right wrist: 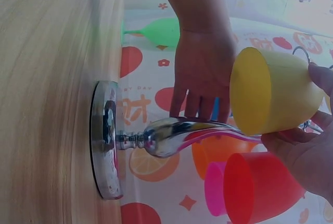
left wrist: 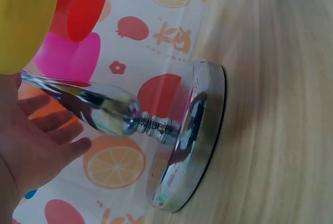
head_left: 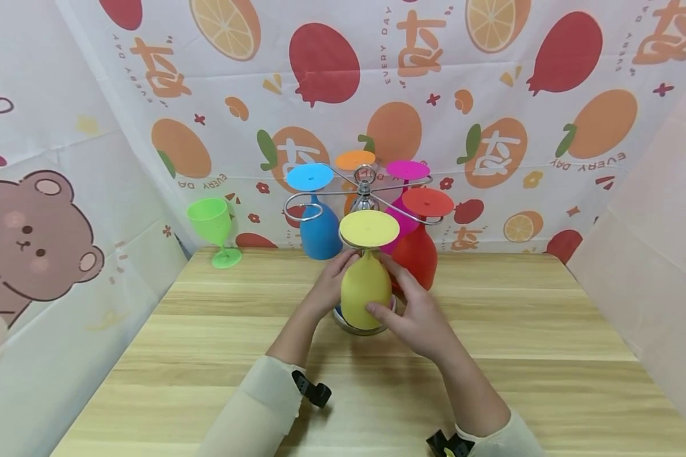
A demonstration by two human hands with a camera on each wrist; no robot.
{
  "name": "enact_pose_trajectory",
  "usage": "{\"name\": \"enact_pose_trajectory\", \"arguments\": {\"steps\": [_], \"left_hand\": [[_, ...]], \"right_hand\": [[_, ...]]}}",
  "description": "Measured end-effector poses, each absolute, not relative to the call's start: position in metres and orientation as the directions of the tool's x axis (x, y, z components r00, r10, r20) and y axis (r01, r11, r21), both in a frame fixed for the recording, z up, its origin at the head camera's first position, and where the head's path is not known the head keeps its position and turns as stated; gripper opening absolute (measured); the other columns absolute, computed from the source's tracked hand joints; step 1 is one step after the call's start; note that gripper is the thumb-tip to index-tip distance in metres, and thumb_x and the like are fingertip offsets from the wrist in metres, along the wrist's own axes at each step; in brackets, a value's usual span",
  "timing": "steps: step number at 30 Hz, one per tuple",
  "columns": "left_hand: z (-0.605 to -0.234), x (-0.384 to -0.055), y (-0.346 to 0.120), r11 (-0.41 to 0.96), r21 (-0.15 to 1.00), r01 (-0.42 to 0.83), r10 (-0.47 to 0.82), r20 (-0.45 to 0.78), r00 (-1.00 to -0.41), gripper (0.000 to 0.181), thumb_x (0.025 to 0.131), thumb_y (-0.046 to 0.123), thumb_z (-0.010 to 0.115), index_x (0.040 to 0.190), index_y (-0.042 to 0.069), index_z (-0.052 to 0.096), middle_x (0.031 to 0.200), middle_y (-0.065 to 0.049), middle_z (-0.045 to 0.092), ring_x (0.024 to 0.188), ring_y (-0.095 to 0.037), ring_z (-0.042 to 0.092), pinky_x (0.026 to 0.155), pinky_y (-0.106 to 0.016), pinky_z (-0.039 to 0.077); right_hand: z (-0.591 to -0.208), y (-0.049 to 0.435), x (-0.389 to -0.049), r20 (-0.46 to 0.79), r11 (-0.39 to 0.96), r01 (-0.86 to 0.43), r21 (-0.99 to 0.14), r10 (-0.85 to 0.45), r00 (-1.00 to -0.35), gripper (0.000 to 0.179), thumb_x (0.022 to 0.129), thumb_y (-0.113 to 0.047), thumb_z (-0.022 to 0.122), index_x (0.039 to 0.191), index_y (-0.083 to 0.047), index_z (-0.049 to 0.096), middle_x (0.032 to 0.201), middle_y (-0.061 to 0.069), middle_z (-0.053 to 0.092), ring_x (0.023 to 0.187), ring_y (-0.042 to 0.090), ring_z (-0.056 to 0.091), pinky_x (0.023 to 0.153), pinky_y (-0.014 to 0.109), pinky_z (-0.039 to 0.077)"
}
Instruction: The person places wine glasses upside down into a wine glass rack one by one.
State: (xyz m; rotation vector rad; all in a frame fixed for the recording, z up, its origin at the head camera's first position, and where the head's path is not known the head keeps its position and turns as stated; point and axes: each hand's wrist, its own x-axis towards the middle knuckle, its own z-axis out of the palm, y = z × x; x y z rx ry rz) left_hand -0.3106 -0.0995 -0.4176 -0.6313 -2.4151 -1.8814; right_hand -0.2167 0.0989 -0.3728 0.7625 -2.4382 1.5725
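Observation:
A yellow plastic goblet [head_left: 367, 289] hangs upside down at the front of a chrome wire rack [head_left: 364, 188]. My right hand [head_left: 425, 314] grips its bowl, thumb on the near side and fingers around the right. My left hand [head_left: 327, 291] is behind the goblet's left side, its fingers [right wrist: 192, 101] straight beside the rack's chrome post [left wrist: 106, 112]. Around the rack, blue [head_left: 319, 231], orange [head_left: 351, 160], magenta [head_left: 408, 169] and red [head_left: 416, 257] goblets also hang upside down. The rack's round base [left wrist: 195, 140] rests on the table.
A green goblet [head_left: 211, 222] stands upright at the table's back left corner. The wooden table [head_left: 537, 355] meets a fruit-print cloth [head_left: 446, 101] at the back. Another cloth with a bear [head_left: 34, 235] hangs along the left.

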Motion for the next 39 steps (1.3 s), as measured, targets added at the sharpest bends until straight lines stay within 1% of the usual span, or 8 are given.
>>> {"name": "enact_pose_trajectory", "arguments": {"steps": [5, 8, 15, 19, 23, 27, 33, 39], "left_hand": [[-0.42, -0.317, -0.096, 0.17, 0.926, 0.337, 0.384, 0.252, -0.888, 0.04, 0.102, 0.028, 0.051, 0.142, 0.02, 0.05, 0.135, -0.006, 0.056, 0.126, -0.024, 0.051, 0.106, -0.047, 0.044], [-0.425, -0.32, -0.095, 0.168, 0.93, 0.326, 0.42, 0.232, -0.877, 0.041, 0.101, 0.025, 0.054, 0.141, 0.021, 0.049, 0.133, -0.006, 0.057, 0.124, -0.022, 0.053, 0.103, -0.043, 0.046], [-0.437, -0.329, -0.096, 0.182, 0.923, 0.339, 0.474, 0.22, -0.852, 0.029, 0.1, 0.016, 0.054, 0.126, 0.005, 0.056, 0.112, -0.01, 0.063, 0.101, -0.017, 0.062, 0.092, -0.034, 0.052], [-0.441, -0.335, -0.094, 0.169, 0.928, 0.331, 0.486, 0.214, -0.847, 0.023, 0.099, 0.012, 0.052, 0.118, 0.001, 0.059, 0.102, -0.004, 0.064, 0.09, -0.011, 0.062, 0.085, -0.03, 0.053], [-0.443, -0.339, -0.091, 0.162, 0.939, 0.302, 0.47, 0.196, -0.861, 0.019, 0.102, 0.01, 0.048, 0.112, 0.0, 0.06, 0.094, 0.001, 0.064, 0.082, -0.008, 0.063, 0.08, -0.026, 0.054], [-0.446, -0.34, -0.09, 0.143, 0.951, 0.275, 0.436, 0.189, -0.88, 0.021, 0.103, 0.013, 0.045, 0.112, 0.001, 0.059, 0.092, 0.003, 0.065, 0.081, -0.007, 0.063, 0.079, -0.025, 0.053], [-0.452, -0.335, -0.083, 0.116, 0.957, 0.265, 0.367, 0.207, -0.907, 0.016, 0.102, 0.017, 0.048, 0.103, 0.007, 0.06, 0.087, 0.005, 0.063, 0.075, -0.007, 0.061, 0.073, -0.024, 0.054], [-0.459, -0.326, -0.068, 0.073, 0.966, 0.248, 0.25, 0.223, -0.942, 0.015, 0.101, 0.011, 0.048, 0.1, 0.003, 0.06, 0.083, 0.006, 0.06, 0.072, -0.006, 0.057, 0.069, -0.023, 0.051]], "right_hand": [[-0.371, 0.102, -0.216, 0.368, 0.313, -0.477, -0.822, -0.347, -0.862, 0.083, 0.084, -0.027, 0.078, 0.152, -0.032, 0.031, 0.149, -0.012, 0.039, 0.138, 0.018, 0.039, 0.097, 0.041, 0.052], [-0.371, 0.103, -0.216, 0.357, 0.312, -0.47, -0.826, -0.356, -0.864, 0.082, 0.085, -0.028, 0.077, 0.152, -0.032, 0.031, 0.15, -0.013, 0.038, 0.139, 0.018, 0.038, 0.097, 0.041, 0.052], [-0.371, 0.104, -0.217, 0.356, 0.304, -0.476, -0.825, -0.375, -0.856, 0.081, 0.086, -0.029, 0.076, 0.152, -0.034, 0.031, 0.149, -0.013, 0.038, 0.139, 0.018, 0.038, 0.097, 0.041, 0.052], [-0.371, 0.105, -0.217, 0.351, 0.297, -0.47, -0.831, -0.374, -0.858, 0.081, 0.085, -0.029, 0.077, 0.153, -0.032, 0.031, 0.149, -0.013, 0.038, 0.139, 0.017, 0.037, 0.097, 0.041, 0.053], [-0.371, 0.105, -0.216, 0.342, 0.29, -0.463, -0.837, -0.383, -0.858, 0.081, 0.086, -0.029, 0.076, 0.153, -0.031, 0.031, 0.15, -0.013, 0.038, 0.139, 0.018, 0.037, 0.097, 0.041, 0.052], [-0.37, 0.104, -0.216, 0.35, 0.283, -0.472, -0.835, -0.389, -0.852, 0.08, 0.086, -0.027, 0.075, 0.153, -0.03, 0.031, 0.15, -0.013, 0.038, 0.139, 0.018, 0.038, 0.098, 0.042, 0.052], [-0.37, 0.104, -0.217, 0.348, 0.278, -0.47, -0.838, -0.391, -0.852, 0.079, 0.087, -0.026, 0.075, 0.152, -0.033, 0.031, 0.15, -0.013, 0.037, 0.139, 0.018, 0.037, 0.1, 0.042, 0.05], [-0.371, 0.11, -0.219, 0.346, 0.266, -0.456, -0.849, -0.373, -0.861, 0.08, 0.086, -0.023, 0.076, 0.152, -0.032, 0.03, 0.151, -0.008, 0.037, 0.14, 0.022, 0.038, 0.102, 0.046, 0.048]]}}
